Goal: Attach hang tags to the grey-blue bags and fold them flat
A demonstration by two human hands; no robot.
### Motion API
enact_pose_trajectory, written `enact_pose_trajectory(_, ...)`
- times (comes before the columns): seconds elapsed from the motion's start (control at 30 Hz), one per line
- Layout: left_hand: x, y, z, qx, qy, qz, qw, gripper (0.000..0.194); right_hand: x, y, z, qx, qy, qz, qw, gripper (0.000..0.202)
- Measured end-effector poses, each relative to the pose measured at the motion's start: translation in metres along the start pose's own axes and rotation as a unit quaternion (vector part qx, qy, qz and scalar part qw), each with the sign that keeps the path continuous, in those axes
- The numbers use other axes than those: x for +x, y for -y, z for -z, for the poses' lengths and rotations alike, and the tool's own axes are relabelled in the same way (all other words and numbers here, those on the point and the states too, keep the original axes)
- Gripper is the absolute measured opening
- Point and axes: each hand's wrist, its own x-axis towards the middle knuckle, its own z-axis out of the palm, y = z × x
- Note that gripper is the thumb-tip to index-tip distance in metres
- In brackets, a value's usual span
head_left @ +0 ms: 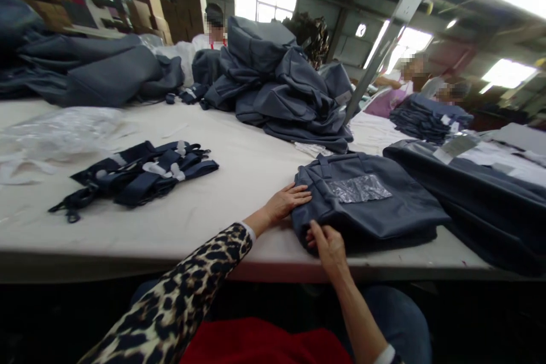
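A dark blue-grey bag (375,210) lies flat on the white-topped table in front of me, with a short strap loop at its far left side. On top of it rests a crinkled clear plastic packet (360,189). My left hand (286,203) lies against the bag's left edge, fingers stretched out onto the fabric. At the near left corner, my right hand (329,245) has its fingers curled and closed on the bag's edge; its fingertips are partly hidden.
Bundled navy straps (157,173) lie to the left, near clear plastic wrapping (63,131). A tall heap of similar bags (281,79) stands behind, beside a slanted metal post (379,45). More bags (478,199) lie at right. Other people are across the table.
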Motion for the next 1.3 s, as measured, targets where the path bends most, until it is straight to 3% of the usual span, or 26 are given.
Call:
enact_pose_trajectory(0.07,-0.005,0.001,0.000,-0.003,-0.018,0.005,1.000,0.053,-0.008,0.008,0.007,-0.025,-0.013,0.086,0.996,0.041)
enact_pose_trajectory(0.1,-0.008,0.000,-0.003,-0.009,-0.029,0.008,0.999,0.058,-0.009,0.012,0.014,-0.064,-0.056,0.164,0.983,0.034)
enact_pose_trajectory(0.17,-0.012,-0.003,-0.012,-0.031,-0.071,0.038,0.996,0.062,-0.004,0.016,0.032,-0.173,-0.114,0.313,0.927,0.019)
enact_pose_trajectory(0.2,-0.014,-0.006,-0.018,-0.049,-0.107,0.069,0.991,0.064,0.003,0.018,0.043,-0.232,-0.121,0.371,0.891,0.025)
enact_pose_trajectory(0.27,-0.018,-0.015,-0.031,-0.112,-0.208,0.165,0.958,0.070,0.024,0.022,0.065,-0.330,-0.082,0.423,0.840,0.057)
enact_pose_trajectory(0.33,-0.024,-0.031,-0.043,-0.217,-0.294,0.264,0.892,0.071,0.049,0.025,0.082,-0.392,-0.015,0.407,0.825,0.067)
enact_pose_trajectory(0.43,-0.035,-0.063,-0.058,-0.437,-0.342,0.378,0.741,0.059,0.075,0.025,0.089,-0.425,0.071,0.349,0.832,0.041)
enact_pose_trajectory(0.53,-0.040,-0.101,-0.070,-0.603,-0.355,0.431,0.570,0.051,0.082,0.026,0.083,-0.404,0.068,0.316,0.856,0.024)
enact_pose_trajectory(0.6,-0.036,-0.121,-0.072,-0.631,-0.384,0.429,0.519,0.052,0.079,0.030,0.077,-0.385,0.041,0.304,0.871,0.020)
enact_pose_trajectory(0.7,-0.022,-0.132,-0.063,-0.628,-0.404,0.432,0.505,0.059,0.074,0.038,0.071,-0.378,0.017,0.302,0.875,0.014)
enact_pose_trajectory(0.9,-0.005,-0.125,-0.027,-0.662,-0.430,0.432,0.436,0.050,0.061,0.057,0.058,-0.354,-0.005,0.309,0.882,0.015)
enact_pose_trajectory(1.0,-0.009,-0.124,-0.005,-0.636,-0.465,0.413,0.457,0.048,0.050,0.065,0.051,-0.314,-0.014,0.332,0.890,0.023)
enact_pose_trajectory(1.13,-0.014,-0.120,0.032,-0.597,-0.492,0.369,0.516,0.045,0.033,0.065,0.038,-0.190,-0.034,0.389,0.901,0.062)
enact_pose_trajectory(1.3,-0.020,-0.127,0.062,-0.584,-0.520,0.348,0.517,0.041,0.005,0.044,0.004,-0.209,-0.044,0.440,0.872,0.071)
